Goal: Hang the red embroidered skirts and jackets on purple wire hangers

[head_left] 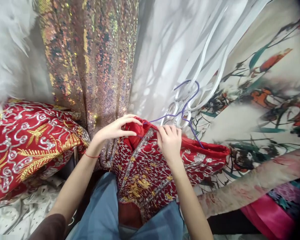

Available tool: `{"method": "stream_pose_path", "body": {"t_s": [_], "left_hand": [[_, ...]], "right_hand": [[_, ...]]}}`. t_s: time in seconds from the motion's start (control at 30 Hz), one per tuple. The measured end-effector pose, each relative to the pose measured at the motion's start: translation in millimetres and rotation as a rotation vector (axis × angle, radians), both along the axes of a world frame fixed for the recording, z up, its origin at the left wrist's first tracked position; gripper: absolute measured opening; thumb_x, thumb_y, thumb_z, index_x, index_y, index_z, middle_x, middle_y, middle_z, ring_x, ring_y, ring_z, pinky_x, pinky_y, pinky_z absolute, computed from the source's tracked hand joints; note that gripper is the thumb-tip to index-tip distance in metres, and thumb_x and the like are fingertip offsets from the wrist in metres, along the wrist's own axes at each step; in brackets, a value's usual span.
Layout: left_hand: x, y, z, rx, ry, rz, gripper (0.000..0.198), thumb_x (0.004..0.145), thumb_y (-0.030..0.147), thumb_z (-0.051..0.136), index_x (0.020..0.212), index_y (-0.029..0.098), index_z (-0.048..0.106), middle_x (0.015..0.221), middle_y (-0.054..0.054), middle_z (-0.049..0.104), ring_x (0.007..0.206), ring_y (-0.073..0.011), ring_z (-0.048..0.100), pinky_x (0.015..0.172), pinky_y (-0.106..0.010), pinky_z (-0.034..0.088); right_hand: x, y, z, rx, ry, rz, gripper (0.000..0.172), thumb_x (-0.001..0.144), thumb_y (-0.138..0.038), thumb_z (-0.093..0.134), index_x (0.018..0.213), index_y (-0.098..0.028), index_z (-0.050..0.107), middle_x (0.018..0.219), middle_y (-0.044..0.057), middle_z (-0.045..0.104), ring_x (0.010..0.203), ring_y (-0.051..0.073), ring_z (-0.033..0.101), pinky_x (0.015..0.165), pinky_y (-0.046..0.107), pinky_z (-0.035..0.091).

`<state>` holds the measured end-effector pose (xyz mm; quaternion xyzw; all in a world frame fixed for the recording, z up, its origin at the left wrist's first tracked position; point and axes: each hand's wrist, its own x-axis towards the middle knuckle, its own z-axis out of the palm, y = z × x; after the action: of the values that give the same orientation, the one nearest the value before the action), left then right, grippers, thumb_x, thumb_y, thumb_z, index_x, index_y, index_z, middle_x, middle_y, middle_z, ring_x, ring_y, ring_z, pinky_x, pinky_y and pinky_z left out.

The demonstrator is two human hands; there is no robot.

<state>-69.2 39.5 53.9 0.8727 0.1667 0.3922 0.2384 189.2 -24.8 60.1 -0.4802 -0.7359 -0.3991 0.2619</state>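
Observation:
A red garment (145, 170) with silver and gold embroidery lies across my lap, hung on a thin purple hanger (187, 103) whose hook points up. My left hand (115, 129) pinches the red collar at the garment's top left, fingers closed on the cloth. My right hand (169, 141) grips the embroidered neckline just below the hanger's wire, fingers curled round the fabric. The hanger's lower arm runs under the right shoulder of the garment.
A sequined gold and pink fabric (90, 60) hangs straight ahead. White sheer fabric and white hangers (205, 66) hang to its right. A cream cloth printed with painted figures (265, 100) fills the right. Another red embroidered garment (27, 143) lies at the left.

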Motion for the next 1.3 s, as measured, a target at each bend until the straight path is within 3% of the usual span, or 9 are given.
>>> {"method": "stream_pose_path", "body": {"t_s": [0.13, 0.23, 0.33, 0.5, 0.67, 0.87, 1.03, 1.17, 1.3], "left_hand": [[16, 0, 3.2, 0.118, -0.046, 0.193, 0.017, 0.090, 0.035, 0.061, 0.094, 0.020, 0.068, 0.107, -0.006, 0.069, 0.101, -0.0168, 0.064, 0.095, -0.031, 0.048], [34, 5, -0.8, 0.114, -0.252, 0.362, 0.018, 0.093, 0.036, 0.057, 0.093, 0.018, 0.062, 0.086, -0.001, 0.067, 0.077, -0.0121, 0.062, 0.074, -0.023, 0.048], [57, 5, -4.6, 0.096, -0.372, 0.458, 0.017, 0.096, 0.036, 0.051, 0.096, 0.019, 0.055, 0.079, 0.001, 0.062, 0.066, -0.0106, 0.058, 0.066, -0.022, 0.044], [85, -13, -3.8, 0.102, -0.289, 0.470, 0.018, 0.099, 0.037, 0.043, 0.103, 0.021, 0.051, 0.087, -0.001, 0.065, 0.074, -0.0142, 0.064, 0.070, -0.025, 0.045], [86, -20, -2.6, 0.240, -0.192, 0.363, 0.050, 0.081, 0.051, 0.070, 0.121, 0.024, 0.057, 0.109, -0.005, 0.068, 0.093, -0.0193, 0.067, 0.081, -0.028, 0.049], [86, -12, -4.4, 0.225, -0.221, 0.356, 0.021, 0.092, 0.037, 0.060, 0.103, 0.023, 0.071, 0.091, -0.001, 0.071, 0.081, -0.0143, 0.066, 0.075, -0.025, 0.048], [93, -11, -6.2, 0.179, -0.245, 0.383, 0.020, 0.090, 0.037, 0.062, 0.100, 0.023, 0.073, 0.091, -0.001, 0.074, 0.078, -0.0138, 0.066, 0.072, -0.024, 0.047], [97, -14, -6.3, 0.123, -0.262, 0.384, 0.022, 0.089, 0.040, 0.063, 0.100, 0.023, 0.073, 0.093, -0.001, 0.074, 0.081, -0.0138, 0.066, 0.074, -0.025, 0.047], [97, -18, -4.9, 0.090, -0.273, 0.362, 0.024, 0.089, 0.042, 0.064, 0.099, 0.022, 0.072, 0.096, -0.002, 0.074, 0.084, -0.0146, 0.066, 0.077, -0.027, 0.048]], "right_hand": [[-3, -2, -11.3, 0.182, 0.025, -0.014, 0.015, 0.093, -0.019, 0.055, 0.098, -0.020, 0.069, 0.093, 0.006, 0.069, 0.097, 0.021, 0.052, 0.088, 0.038, 0.031], [-2, -2, -16.3, 0.292, 0.029, -0.017, 0.017, 0.090, -0.016, 0.057, 0.097, -0.023, 0.071, 0.095, 0.006, 0.070, 0.099, 0.021, 0.053, 0.090, 0.039, 0.031], [-1, 1, -16.8, 0.389, 0.039, 0.045, 0.020, 0.089, -0.015, 0.058, 0.098, -0.026, 0.072, 0.093, 0.005, 0.071, 0.098, 0.020, 0.055, 0.090, 0.038, 0.033], [0, 13, -15.3, 0.492, 0.115, 0.125, 0.019, 0.088, -0.013, 0.060, 0.096, -0.024, 0.073, 0.086, 0.005, 0.070, 0.094, 0.018, 0.057, 0.085, 0.035, 0.035], [3, 19, -18.4, 0.471, 0.160, 0.173, 0.018, 0.089, -0.015, 0.058, 0.101, -0.021, 0.071, 0.087, 0.007, 0.070, 0.094, 0.021, 0.056, 0.083, 0.036, 0.036], [7, 24, -15.8, 0.401, 0.166, 0.384, 0.020, 0.089, -0.010, 0.059, 0.108, -0.017, 0.063, 0.087, 0.006, 0.067, 0.088, 0.016, 0.059, 0.081, 0.031, 0.042], [1, 21, -17.8, 0.455, 0.300, 0.324, 0.026, 0.086, -0.015, 0.060, 0.112, -0.019, 0.057, 0.105, 0.011, 0.063, 0.102, 0.021, 0.057, 0.088, 0.037, 0.045], [-20, -8, -59.3, 0.604, 0.534, 0.236, 0.021, 0.082, -0.012, 0.059, 0.102, -0.020, 0.058, 0.097, 0.009, 0.064, 0.094, 0.022, 0.060, 0.085, 0.041, 0.045], [-54, -47, -131.2, 0.268, 0.950, 0.315, 0.017, 0.088, -0.009, 0.046, 0.085, -0.021, 0.058, 0.072, 0.003, 0.061, 0.067, 0.015, 0.060, 0.065, 0.030, 0.049]]}}
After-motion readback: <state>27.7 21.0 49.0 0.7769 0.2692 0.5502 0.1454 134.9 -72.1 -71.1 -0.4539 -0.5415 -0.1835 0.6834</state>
